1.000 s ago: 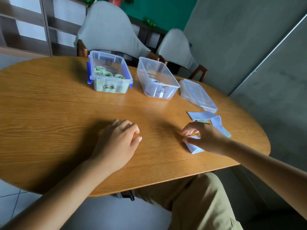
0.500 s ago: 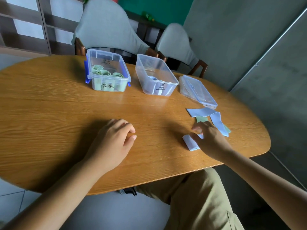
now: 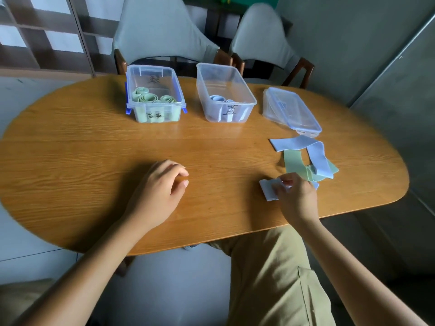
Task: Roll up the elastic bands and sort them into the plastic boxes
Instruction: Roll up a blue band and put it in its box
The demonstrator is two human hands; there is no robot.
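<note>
Head view, and from my remote seat I see the right hand (image 3: 297,198) near the table's (image 3: 94,147) front edge, its fingers curled over a pale blue elastic band (image 3: 267,189), pinching it; the band's free end sticks out to the left of the fingers, flat on the wood; the left hand (image 3: 158,193) rests on the table well apart to the left, fingers loosely curled, holding nothing. Just beyond the right hand lies a loose pile: 1 long blue band (image 3: 303,149) draped over a green band (image 3: 297,167), both unrolled and touching each other. At the far side stand 2 clear plastic boxes; the left box (image 3: 154,95), with blue clips, holds several rolled green bands (image 3: 148,98); the right box (image 3: 224,92) holds a few rolled blue bands (image 3: 219,99). Each box carries a white label with black handwritten characters; I cannot read them. To the right of the boxes a clear lid (image 3: 290,109) lies on the table. 2 grey chairs (image 3: 160,31) stand behind.
</note>
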